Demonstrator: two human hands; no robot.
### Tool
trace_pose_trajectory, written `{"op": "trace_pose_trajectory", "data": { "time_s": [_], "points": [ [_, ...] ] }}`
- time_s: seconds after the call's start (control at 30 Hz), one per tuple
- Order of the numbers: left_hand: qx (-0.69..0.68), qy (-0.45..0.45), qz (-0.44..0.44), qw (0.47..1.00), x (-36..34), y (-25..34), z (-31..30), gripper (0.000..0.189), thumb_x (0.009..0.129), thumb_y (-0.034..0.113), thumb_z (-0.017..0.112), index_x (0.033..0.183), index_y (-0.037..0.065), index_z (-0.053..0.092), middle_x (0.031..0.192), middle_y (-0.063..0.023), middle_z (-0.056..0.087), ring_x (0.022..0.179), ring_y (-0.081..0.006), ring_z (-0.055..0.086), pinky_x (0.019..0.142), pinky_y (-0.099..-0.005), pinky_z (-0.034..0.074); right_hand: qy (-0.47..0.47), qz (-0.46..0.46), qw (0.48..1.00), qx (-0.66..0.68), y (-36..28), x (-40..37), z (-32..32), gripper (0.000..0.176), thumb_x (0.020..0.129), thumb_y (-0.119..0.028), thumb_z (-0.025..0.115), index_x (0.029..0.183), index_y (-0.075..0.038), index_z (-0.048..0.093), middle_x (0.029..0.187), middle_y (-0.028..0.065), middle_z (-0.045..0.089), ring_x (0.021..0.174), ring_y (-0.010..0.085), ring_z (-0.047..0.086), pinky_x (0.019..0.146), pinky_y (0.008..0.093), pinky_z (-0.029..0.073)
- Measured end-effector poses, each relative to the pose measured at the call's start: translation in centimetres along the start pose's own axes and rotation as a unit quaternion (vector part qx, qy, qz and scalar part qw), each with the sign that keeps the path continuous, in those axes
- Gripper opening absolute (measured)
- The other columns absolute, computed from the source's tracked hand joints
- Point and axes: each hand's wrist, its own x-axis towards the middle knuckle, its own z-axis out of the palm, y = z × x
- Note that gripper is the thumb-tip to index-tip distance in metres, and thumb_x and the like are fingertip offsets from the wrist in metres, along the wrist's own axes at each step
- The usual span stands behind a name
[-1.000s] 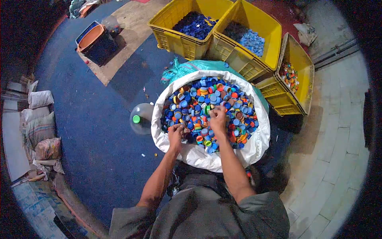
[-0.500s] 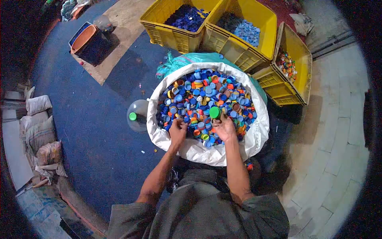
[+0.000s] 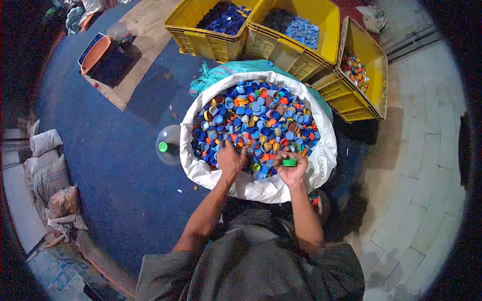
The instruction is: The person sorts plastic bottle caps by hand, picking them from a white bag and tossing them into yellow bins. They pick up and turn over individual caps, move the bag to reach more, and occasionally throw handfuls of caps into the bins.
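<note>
**Blue carpet floor (image 3: 115, 165), sack of caps: green cap (image 3: 289, 161) in right hand (image 3: 292, 171)**

Right hand's grip: fingers closed round the green cap, palm turned up, cap on top. It sits over the near-right edge of the cap pile (image 3: 256, 118), just inside the rim of the white sack (image 3: 251, 189).

Left hand (image 3: 231, 159): just beside it to the left, not touching. Knuckles up, fingers curled down into the caps at the near edge. Can't tell whether that grip has hold of any.

Pile fills the sack approx. to the rim. Mostly blue, w/ orange, red, green & white mixed in.

Teal bag (image 3: 226, 74) lies behind the sack, against it. Beyond that, 3 yellow crates:
- left crate (image 3: 201, 44) w/ dark blue caps
- mid crate (image 3: 281, 49) w/ light blue caps
- right crate (image 3: 375, 75), tipped toward the sack, w/ mixed-colour caps

Clear bottle (image 3: 169, 143) w/ a green lid lies on the carpet just left of the sack. Orange tub (image 3: 95, 50) is well apart, far back-left. Stuffed sacks (image 3: 45, 143) line the left edge. Pale tile floor (image 3: 427, 175) on the right.
</note>
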Motion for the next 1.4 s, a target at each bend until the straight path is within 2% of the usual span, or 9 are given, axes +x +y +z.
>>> {"op": "trace_pose_trajectory", "data": {
  "time_s": [0.13,0.43,0.57,0.7,0.77,1.13,1.27,1.3,1.4],
  "points": [
    [0.001,-0.001,0.013,1.0,0.3,0.7,0.0,0.054,0.071,0.041,0.073,0.094,-0.001,0.047,0.071,-0.0187,0.062,0.066,-0.0355,0.062,0.058,-0.0436,0.049,0.156,-0.02,0.984,-0.077,0.4,-2.8,0.3,0.015,0.073,-0.015,0.056,0.087,-0.008,0.055,0.074,0.0025,0.049,0.076,0.0209,0.05,0.066,0.0347,0.043],
    [-0.078,0.031,0.025,0.996,0.1,-0.3,1.3,0.048,0.07,0.029,0.075,0.099,-0.001,0.05,0.08,-0.0194,0.061,0.075,-0.0353,0.061,0.064,-0.0419,0.048,0.196,-0.055,0.95,-0.238,0.7,-5.1,-3.4,0.012,0.08,-0.014,0.062,0.089,-0.01,0.055,0.075,0.0011,0.051,0.064,0.019,0.054,0.057,0.032,0.042],
    [-0.314,-0.064,-0.036,0.947,0.4,-1.8,0.6,0.038,0.072,0.022,0.075,0.097,-0.001,0.057,0.08,-0.012,0.06,0.072,-0.0201,0.06,0.064,-0.0323,0.046,0.2,-0.121,0.743,-0.627,1.1,-4.2,-5.4,0.02,0.074,-0.011,0.07,0.092,-0.007,0.06,0.075,0.003,0.057,0.066,0.0133,0.057,0.058,0.0263,0.045],
    [-0.725,-0.157,-0.206,0.638,0.9,-4.7,-1.0,0.024,0.078,0.013,0.062,0.098,0.001,0.057,0.084,-0.0079,0.058,0.078,-0.0168,0.057,0.072,-0.0279,0.049,0.138,-0.137,0.431,-0.881,3.3,-3.0,-2.5,0.026,0.072,-0.018,0.074,0.091,-0.004,0.064,0.077,0.0087,0.062,0.071,0.0219,0.061,0.064,0.0333,0.048],
    [-0.795,-0.147,-0.238,0.538,0.3,-5.7,-1.9,0.023,0.077,0.013,0.058,0.097,0.001,0.056,0.084,-0.0089,0.06,0.077,-0.02,0.06,0.074,-0.0323,0.052,0.139,-0.138,0.373,-0.907,4.6,-2.2,-3.0,0.031,0.071,-0.024,0.074,0.093,-0.005,0.064,0.079,0.0098,0.063,0.076,0.0265,0.061,0.067,0.0375,0.049],
    [-0.774,-0.102,-0.362,0.509,-1.4,-5.8,-4.5,0.016,0.081,0.016,0.06,0.071,0.009,0.05,0.06,-0.0001,0.045,0.055,-0.0136,0.046,0.05,-0.0276,0.038,0.177,-0.003,0.271,-0.946,7.5,-0.1,-1.3,0.063,0.079,-0.042,0.064,0.124,-0.003,0.044,0.114,0.023,0.056,0.1,0.0395,0.058,0.082,0.0473,0.047],
    [-0.673,-0.171,-0.344,0.632,-1.3,-7.3,-2.1,0.023,0.083,0.022,0.059,0.067,0.009,0.049,0.059,0.003,0.043,0.051,-0.0105,0.04,0.047,-0.0252,0.031,0.174,-0.031,0.247,-0.953,7.4,0.3,-3.4,0.059,0.079,-0.038,0.065,0.123,-0.004,0.046,0.11,0.0211,0.059,0.099,0.0365,0.059,0.08,0.0456,0.049],
    [-0.58,-0.141,-0.193,0.779,-1.6,-6.9,-2.5,0.023,0.081,0.022,0.064,0.069,0.006,0.053,0.062,0.0027,0.048,0.053,-0.0096,0.043,0.049,-0.0245,0.034,0.174,-0.061,0.275,-0.943,7.3,0.1,-2.9,0.054,0.077,-0.037,0.067,0.117,-0.003,0.05,0.103,0.0203,0.06,0.094,0.0364,0.061,0.076,0.0452,0.049],
    [-0.423,-0.101,-0.072,0.898,-2.6,-4.6,-2.4,0.021,0.077,0.019,0.07,0.077,0.002,0.058,0.066,0.0014,0.053,0.058,-0.009,0.047,0.053,-0.0241,0.039,0.19,-0.138,0.357,-0.904,6.7,-0.1,-1.6,0.041,0.075,-0.031,0.071,0.102,-0.004,0.058,0.089,0.0171,0.064,0.083,0.0338,0.063,0.07,0.0421,0.05]
  ]
}}
